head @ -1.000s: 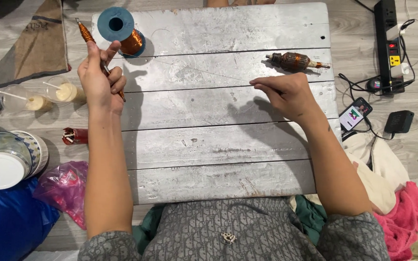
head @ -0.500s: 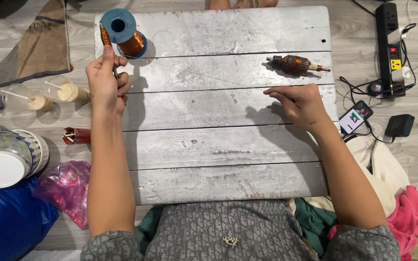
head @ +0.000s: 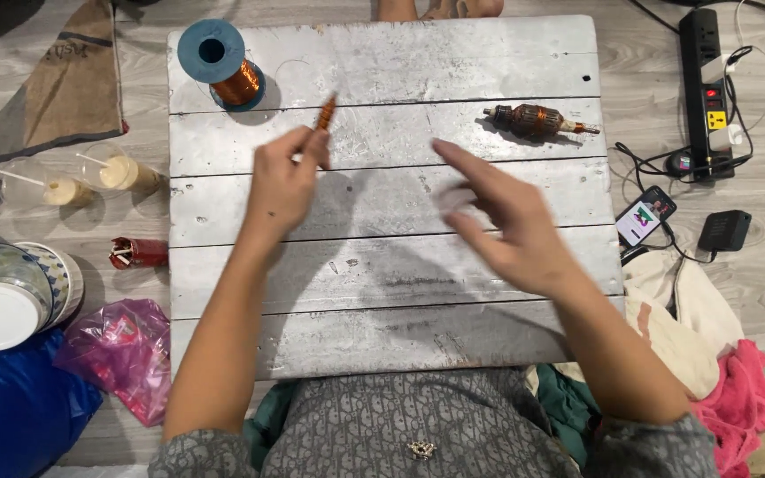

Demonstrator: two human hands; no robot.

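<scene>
My left hand (head: 283, 188) holds a small copper-wound piece (head: 324, 114) by its lower end, over the middle of the grey plank board (head: 382, 336). My right hand (head: 505, 221) hovers open above the board's centre right, fingers spread and blurred, holding nothing. A blue spool of copper wire (head: 223, 64) stands at the board's far left corner. A copper-wound motor armature (head: 535, 121) lies at the far right of the board, apart from both hands.
Two drink cups with straws (head: 90, 180), a red can (head: 137, 252), stacked bowls (head: 11, 288) and a pink bag (head: 121, 350) lie left of the board. A power strip (head: 708, 88), phone (head: 645, 215), black adapter (head: 724, 230) and cloths (head: 719, 354) lie to the right.
My left hand moved right from beside the spool toward the board's centre, carrying the copper piece. My right hand lifted off the board, opened and swung left.
</scene>
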